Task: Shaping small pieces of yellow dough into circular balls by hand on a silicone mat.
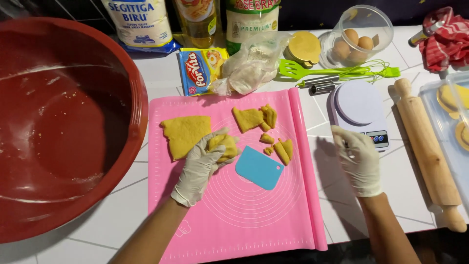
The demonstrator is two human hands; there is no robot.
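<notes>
Two gloved hands: your left hand [202,164] closes around a dough lump [223,145] over the pink mat [244,215] (scraper [259,167] just beside), your right hand [359,159] rests open-palmed by the scale [359,105], steadying nothing.

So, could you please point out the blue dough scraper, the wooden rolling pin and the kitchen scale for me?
blue dough scraper [259,167]: head view, middle of its flat blade.
wooden rolling pin [427,146]: head view, middle of the barrel.
kitchen scale [359,101]: head view, centre of the round weighing plate.
</notes>
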